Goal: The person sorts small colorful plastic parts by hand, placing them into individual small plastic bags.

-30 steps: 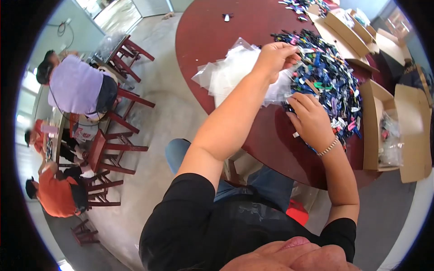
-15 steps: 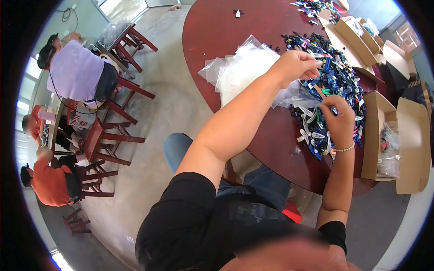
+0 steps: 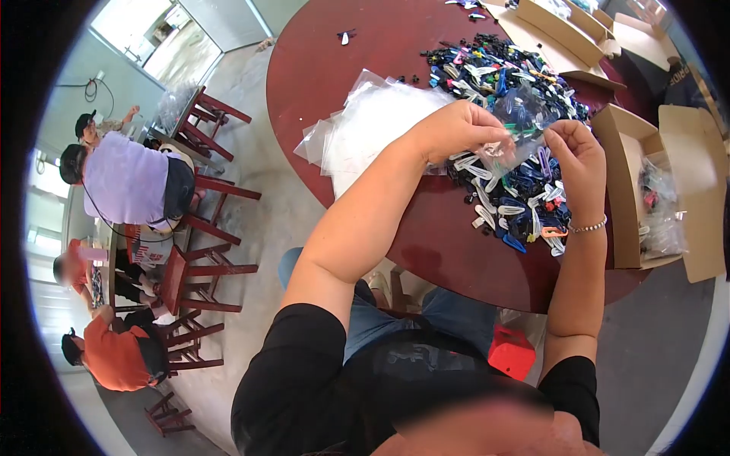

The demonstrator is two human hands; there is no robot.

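Tabletop point(image 3: 365, 53) fills the upper part of the view: round, dark red and glossy, with its curved edge towards the person. An open cardboard box point(image 3: 631, 175) stands at its right edge, matte brown with its flaps spread, and crinkled clear packets lie inside. More flat boxes point(image 3: 563, 30) lie at the far side.

A clip pile point(image 3: 517, 201) spreads across the right half of the tabletop. It is a loose heap of small, slim snap clips in blue, black, white, pink and green. Just left of it, and touching it, lies a bag stack point(image 3: 365, 121) of thin, shiny clear film, fanned into overlapping rectangles.

The left hand point(image 3: 456, 133) and right hand point(image 3: 578, 156) meet just above the pile. Between them hangs a bag point(image 3: 518, 121), clear and wrinkled, with a green streak showing through. The left fingers are pinched closed on its near-left edge. The right fingers are curled and closed on its right edge. A beaded bracelet point(image 3: 589, 226) circles the right wrist.
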